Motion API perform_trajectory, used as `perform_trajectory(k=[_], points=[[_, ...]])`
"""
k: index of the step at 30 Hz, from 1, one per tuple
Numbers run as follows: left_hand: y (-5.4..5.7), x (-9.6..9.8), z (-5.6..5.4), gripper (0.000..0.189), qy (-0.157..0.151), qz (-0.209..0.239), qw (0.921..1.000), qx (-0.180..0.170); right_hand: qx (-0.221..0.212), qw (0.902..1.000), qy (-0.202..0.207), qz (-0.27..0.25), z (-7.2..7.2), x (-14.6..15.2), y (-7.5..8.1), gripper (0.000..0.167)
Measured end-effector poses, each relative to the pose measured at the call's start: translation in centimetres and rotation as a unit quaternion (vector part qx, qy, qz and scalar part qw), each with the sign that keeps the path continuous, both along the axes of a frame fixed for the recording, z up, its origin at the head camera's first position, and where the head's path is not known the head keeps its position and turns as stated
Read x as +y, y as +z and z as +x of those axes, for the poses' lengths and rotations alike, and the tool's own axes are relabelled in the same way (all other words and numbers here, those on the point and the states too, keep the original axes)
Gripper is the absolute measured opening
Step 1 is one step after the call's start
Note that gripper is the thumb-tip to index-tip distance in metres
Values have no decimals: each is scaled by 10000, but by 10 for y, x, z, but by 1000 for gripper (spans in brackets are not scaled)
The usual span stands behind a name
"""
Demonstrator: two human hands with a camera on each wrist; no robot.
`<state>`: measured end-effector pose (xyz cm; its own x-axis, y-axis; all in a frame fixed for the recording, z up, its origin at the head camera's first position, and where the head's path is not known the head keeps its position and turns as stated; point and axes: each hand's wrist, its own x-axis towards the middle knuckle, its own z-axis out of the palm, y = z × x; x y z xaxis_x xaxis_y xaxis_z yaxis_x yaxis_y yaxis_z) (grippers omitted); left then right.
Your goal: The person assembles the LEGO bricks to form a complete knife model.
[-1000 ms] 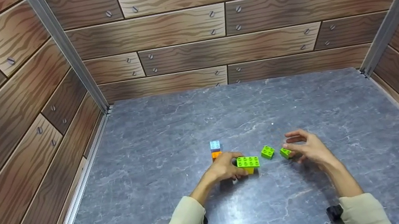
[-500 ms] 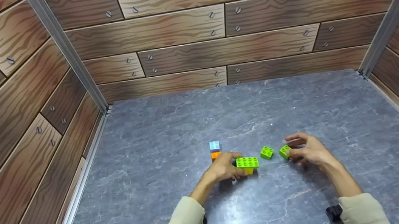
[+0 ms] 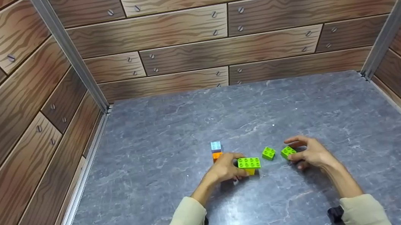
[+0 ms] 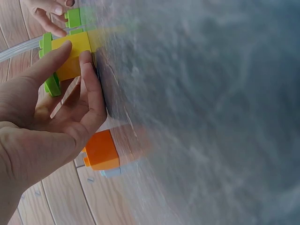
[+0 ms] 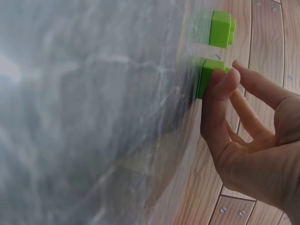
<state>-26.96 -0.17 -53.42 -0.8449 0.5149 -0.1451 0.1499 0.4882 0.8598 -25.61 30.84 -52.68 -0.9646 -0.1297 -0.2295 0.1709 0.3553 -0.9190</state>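
Note:
Between thumb and fingers, my left hand (image 3: 226, 167) grips a yellow brick (image 4: 75, 55) low over the tabletop. A long bright-green brick (image 3: 249, 163) with two rows of studs is stacked on the yellow one. My right hand (image 3: 311, 152) is at a small green brick (image 3: 288, 152), its thumb against the near side. In the right wrist view, the index fingertip is apart from that brick (image 5: 212, 75). A second small green brick (image 3: 268, 153) lies between the hands, nobody touching it.
An orange brick (image 3: 217, 156), partly hidden by my left hand in the head view, sits just beyond it. Right behind that is a light-blue brick (image 3: 215, 146). Wood-patterned walls (image 3: 174, 27) enclose the grey marbled tabletop (image 3: 171, 123).
The right hand has shifted slightly, its index finger coming lower, and more of the small green brick beside it now shows. My left hand has stayed in place with its bricks.

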Motion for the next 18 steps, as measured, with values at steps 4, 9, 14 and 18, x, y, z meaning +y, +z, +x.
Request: perform_trajectory(k=[4,9,14,18], points=[[0,1,1,35,2,-3,10000,-15,-53,9999,46,73,0,-1,0,61],[1,1,1,33,65,-108,9999,3,-57,9997,60,244,0,-3,-2,58],[0,1,0,33,93,-264,9995,122,94,9996,71,238,-2,-7,-4,52],[0,1,0,35,92,-264,9995,150,147,9996,67,239,-3,-9,-5,49]])
